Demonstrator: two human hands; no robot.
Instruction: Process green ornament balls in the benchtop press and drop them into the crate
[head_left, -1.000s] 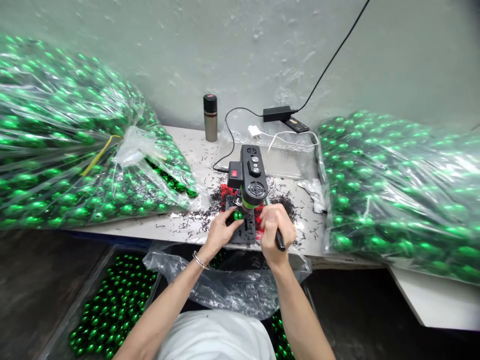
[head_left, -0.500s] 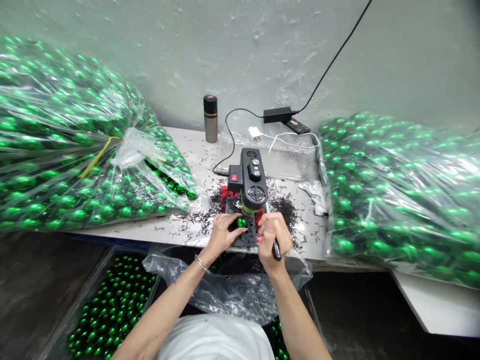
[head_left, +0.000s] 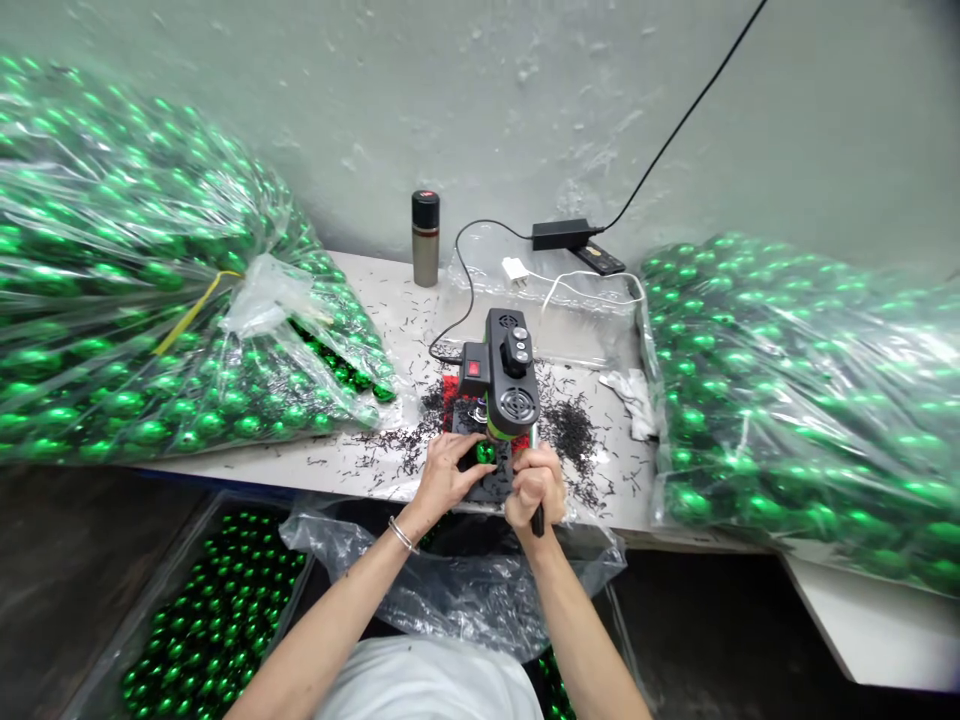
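Observation:
Under the head of a small black bench machine [head_left: 512, 365], like a mini drill press with a red switch, sits a shiny green ball [head_left: 486, 452]. My left hand [head_left: 448, 470] pinches that ball between thumb and fingers on the machine's base plate [head_left: 491, 490]. Wrapped round the black lever handle [head_left: 538, 520] at the machine's right side is my right hand [head_left: 536, 487], closed in a fist. The handle's end sticks out below the fist, pointing towards me. Whether the tool touches the ball is hidden by the machine's head.
Clear bags of green balls stand left [head_left: 135, 300] and right [head_left: 795, 400]. Black shavings [head_left: 570, 435] litter the white table [head_left: 382, 290]. Behind are a bottle [head_left: 425, 240], a power adapter [head_left: 561, 234] and cables. Below lie a plastic sheet [head_left: 450, 590] and a crate of balls [head_left: 217, 610].
My right hand has moved a little left and nearer to me, and the lever handle in it now points more straight down. My left hand stays on the ball; the view has shifted slightly.

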